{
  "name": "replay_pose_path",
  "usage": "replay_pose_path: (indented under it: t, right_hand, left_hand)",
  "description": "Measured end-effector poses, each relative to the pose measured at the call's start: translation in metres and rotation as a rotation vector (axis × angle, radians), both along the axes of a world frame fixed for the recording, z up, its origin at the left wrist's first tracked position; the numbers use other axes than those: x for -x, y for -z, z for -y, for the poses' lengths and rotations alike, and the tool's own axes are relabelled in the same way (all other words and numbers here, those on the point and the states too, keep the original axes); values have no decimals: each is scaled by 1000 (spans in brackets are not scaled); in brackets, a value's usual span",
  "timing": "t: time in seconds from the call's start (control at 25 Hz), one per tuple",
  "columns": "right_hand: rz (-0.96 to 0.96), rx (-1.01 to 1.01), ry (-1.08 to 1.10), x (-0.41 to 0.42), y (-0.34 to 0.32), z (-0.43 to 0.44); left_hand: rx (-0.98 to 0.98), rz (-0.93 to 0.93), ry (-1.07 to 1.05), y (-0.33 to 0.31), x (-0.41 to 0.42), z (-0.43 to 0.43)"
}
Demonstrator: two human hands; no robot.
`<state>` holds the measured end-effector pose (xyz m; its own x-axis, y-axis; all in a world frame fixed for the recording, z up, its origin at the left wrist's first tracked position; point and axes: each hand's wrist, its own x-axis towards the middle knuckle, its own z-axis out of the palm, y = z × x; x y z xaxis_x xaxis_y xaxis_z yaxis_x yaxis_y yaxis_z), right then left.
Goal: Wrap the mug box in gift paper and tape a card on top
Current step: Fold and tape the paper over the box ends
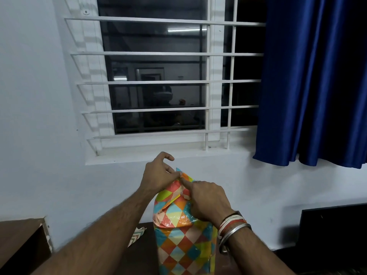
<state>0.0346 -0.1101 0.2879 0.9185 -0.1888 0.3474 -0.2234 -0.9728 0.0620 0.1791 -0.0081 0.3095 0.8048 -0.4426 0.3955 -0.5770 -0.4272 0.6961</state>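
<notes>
A box [184, 247] covered in gift paper [174, 197] of bright coloured diamonds stands upright on a dark wooden table [141, 255], in front of a barred window [158, 76] with a blue curtain [313, 80]. The left hand [158, 175] pinches the paper's top flap between thumb and fingertips. The right hand [208, 199], bangles [232, 227] at its wrist, presses a straight forefinger on the fold, its other fingers curled round the box top.
</notes>
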Motion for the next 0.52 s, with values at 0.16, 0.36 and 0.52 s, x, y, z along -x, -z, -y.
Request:
replay_pose_path:
  t: [0.16,0.36,0.52]
  right_hand:
    - [-7,-11,4,3,-2,-1]
    - [-45,6,2,5,-9,-4]
    - [-60,32,9,2,-12,-6]
  left_hand:
    - [-38,6,-61,-7,5,4]
    - [0,33,-65,-7,11,1]
    - [37,25,-71,-5,13,-3]
